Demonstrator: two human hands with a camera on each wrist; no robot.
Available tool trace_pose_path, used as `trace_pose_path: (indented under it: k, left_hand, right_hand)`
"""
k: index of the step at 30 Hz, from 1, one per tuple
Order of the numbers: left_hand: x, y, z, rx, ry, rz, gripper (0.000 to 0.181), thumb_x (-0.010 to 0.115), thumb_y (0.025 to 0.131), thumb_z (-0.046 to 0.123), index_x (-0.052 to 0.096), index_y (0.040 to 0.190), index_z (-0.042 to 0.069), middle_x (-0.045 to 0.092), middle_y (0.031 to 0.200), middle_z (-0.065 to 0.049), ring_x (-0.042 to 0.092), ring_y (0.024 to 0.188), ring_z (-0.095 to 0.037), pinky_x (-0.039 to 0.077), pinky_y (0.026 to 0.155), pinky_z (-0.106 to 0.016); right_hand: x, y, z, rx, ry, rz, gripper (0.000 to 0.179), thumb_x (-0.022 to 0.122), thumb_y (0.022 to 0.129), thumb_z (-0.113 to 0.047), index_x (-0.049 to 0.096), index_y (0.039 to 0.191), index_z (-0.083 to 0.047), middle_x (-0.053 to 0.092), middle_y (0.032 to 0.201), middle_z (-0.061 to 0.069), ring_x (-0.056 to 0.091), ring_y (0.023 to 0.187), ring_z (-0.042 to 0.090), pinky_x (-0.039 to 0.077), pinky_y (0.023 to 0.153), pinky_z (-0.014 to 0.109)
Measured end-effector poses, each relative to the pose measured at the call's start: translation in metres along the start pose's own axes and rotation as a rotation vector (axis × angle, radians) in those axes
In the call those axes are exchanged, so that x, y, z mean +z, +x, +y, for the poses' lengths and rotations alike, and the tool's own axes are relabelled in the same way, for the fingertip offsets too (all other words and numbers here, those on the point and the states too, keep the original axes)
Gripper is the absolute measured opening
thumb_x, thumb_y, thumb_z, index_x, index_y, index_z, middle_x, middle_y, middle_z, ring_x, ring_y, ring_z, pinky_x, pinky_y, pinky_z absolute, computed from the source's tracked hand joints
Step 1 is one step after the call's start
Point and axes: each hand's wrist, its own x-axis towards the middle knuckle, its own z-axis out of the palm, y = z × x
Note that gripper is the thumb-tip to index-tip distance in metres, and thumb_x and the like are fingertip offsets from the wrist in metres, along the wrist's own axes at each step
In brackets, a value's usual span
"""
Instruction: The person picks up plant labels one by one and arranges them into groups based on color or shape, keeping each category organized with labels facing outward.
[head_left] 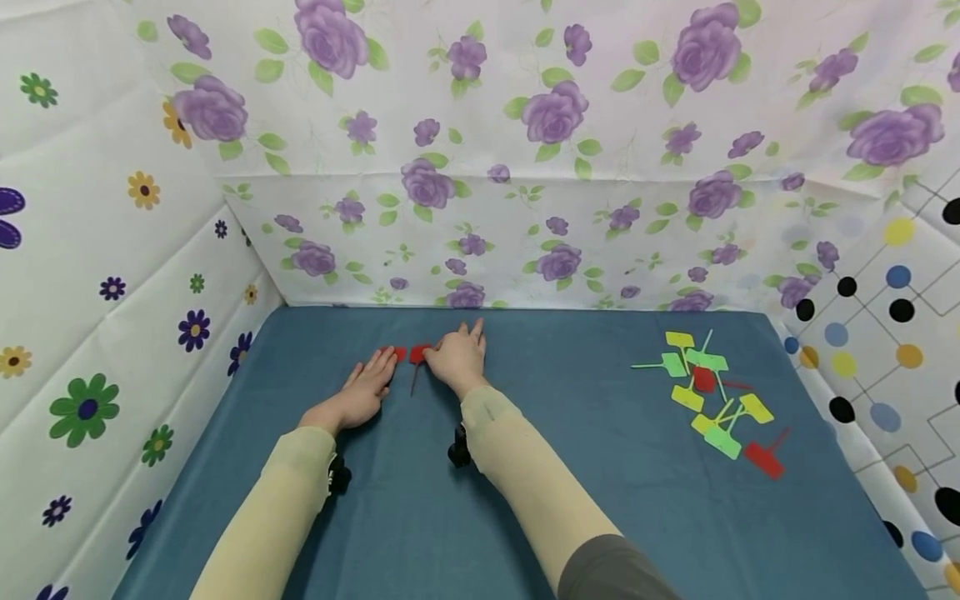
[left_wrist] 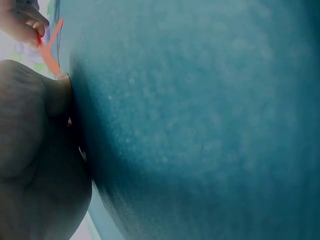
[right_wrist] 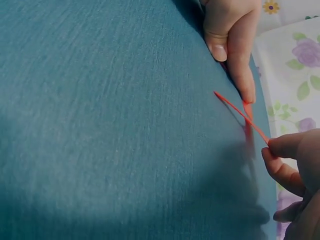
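My right hand [head_left: 459,360] pinches a red T-shaped plant label [head_left: 418,354] by its flat head, between thumb and index finger. The label's thin stem points back toward me, and in the right wrist view it is tilted above the cloth. Just left of it, my left hand [head_left: 363,390] rests on the table with its fingers extended. Its fingertips press on another red plant label [head_left: 401,353], most of which is hidden under them. In the left wrist view the hand is dark and close to the camera.
A blue-grey cloth [head_left: 570,467] covers the table. Toward the right lies a loose, overlapping group of several plant labels: yellow [head_left: 679,339], green [head_left: 723,442] and red [head_left: 765,460]. Flowered sheeting [head_left: 555,208] stands along the back edge, with patterned sheets at both sides.
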Motion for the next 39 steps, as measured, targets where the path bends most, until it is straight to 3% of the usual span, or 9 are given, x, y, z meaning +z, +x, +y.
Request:
trace_pose_path:
  k: [6,16,39]
  left_hand:
    - [0.0005,0.0007,0.0002,0.0,0.0,0.001,0.064,0.039,0.115,0.011,0.01,0.171,0.002,-0.002,0.18,-0.014,-0.011,0.164,-0.034,-0.011,0.131,-0.058]
    - [0.0016,0.0006,-0.0013,0.005,0.002,0.009,0.064,0.039,0.115,0.01,0.01,0.171,0.001,-0.002,0.179,-0.015,-0.01,0.164,-0.035,-0.01,0.131,-0.059]
    - [0.0002,0.0004,-0.002,0.007,0.009,0.011,0.063,0.038,0.116,0.012,0.01,0.171,0.002,-0.001,0.18,-0.015,-0.009,0.164,-0.035,-0.009,0.131,-0.058]
  right_hand:
    - [0.0038,0.0012,-0.0015,0.021,-0.059,0.003,0.039,0.066,0.106,-0.044,0.087,0.102,-0.012,0.036,0.168,0.026,0.006,0.163,0.045,0.016,0.133,0.057]
    - [0.0025,0.0025,-0.0074,0.062,-0.115,-0.026,0.05,0.065,0.107,-0.048,0.082,0.119,-0.003,0.034,0.169,0.026,0.004,0.163,0.045,0.015,0.133,0.056]
    - [0.007,0.009,-0.0055,0.073,-0.113,-0.051,0.047,0.065,0.107,-0.047,0.083,0.118,-0.005,0.028,0.172,0.025,0.0,0.163,0.045,0.015,0.132,0.059]
